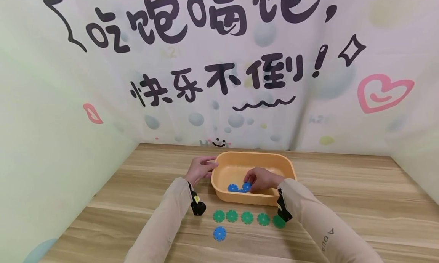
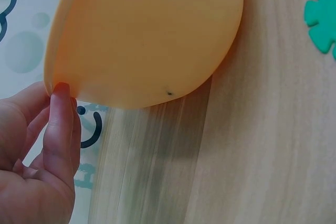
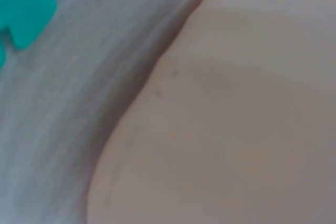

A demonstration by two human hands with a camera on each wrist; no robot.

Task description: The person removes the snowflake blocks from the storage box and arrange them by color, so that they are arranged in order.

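The orange tub (image 1: 240, 198) could be tipped or slid if its left end were pulled too hard by the left hand (image 1: 202, 168). The pinched blue disc (image 1: 246, 185), low inside the tub near its front wall, could be dropped if only its edge is held, or it could be bumped on the rim if it were not lifted high enough. The green discs (image 1: 247, 217), set in a row of five just in front of the tub, could be knocked crooked by the black wrist band (image 1: 283, 207) on the right arm, as the last one on the right is partly covered by it.

The tub's rim is pinched by the left hand at the back of the left end, with the wall between the fingers and hardly any gap left. By the right hand (image 1: 262, 178), which is dipped into the tub, the blue disc seems to be held between nearly closed fingertips; how firmly cannot be told. Another blue disc (image 1: 233, 188) is seen in the tub, just left of the pinched one. A lone blue disc (image 1: 219, 234) is laid farther in front of the tub, past the green row.
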